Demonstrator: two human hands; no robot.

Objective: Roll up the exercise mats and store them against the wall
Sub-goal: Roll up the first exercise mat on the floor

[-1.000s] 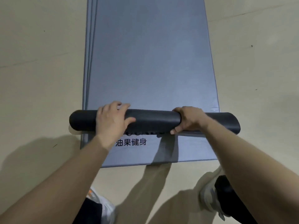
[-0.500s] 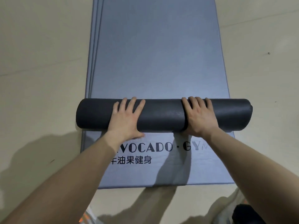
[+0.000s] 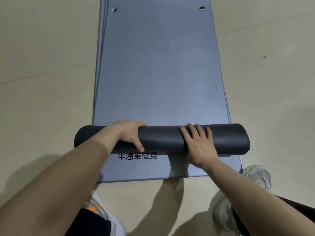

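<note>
Roll (image 3: 162,138): dark, lying crosswise on the stacked mats (image 3: 158,74) near their near edge, both ends overhanging the stack's sides.
Left hand (image 3: 129,133): wrapped over the roll, thumb on its near face.
Right hand (image 3: 199,143): flat on the roll, fingers straight.
Unrolled length runs ahead to two eyelets (image 3: 115,10).
Floor (image 3: 42,65): bare on both sides.
Shoes (image 3: 255,176): just behind the near edge.

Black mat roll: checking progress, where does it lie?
Head view, lower centre: the black roll lies crosswise on the grey mat stack, just beyond the printed characters, under the left hand and right hand.
</note>
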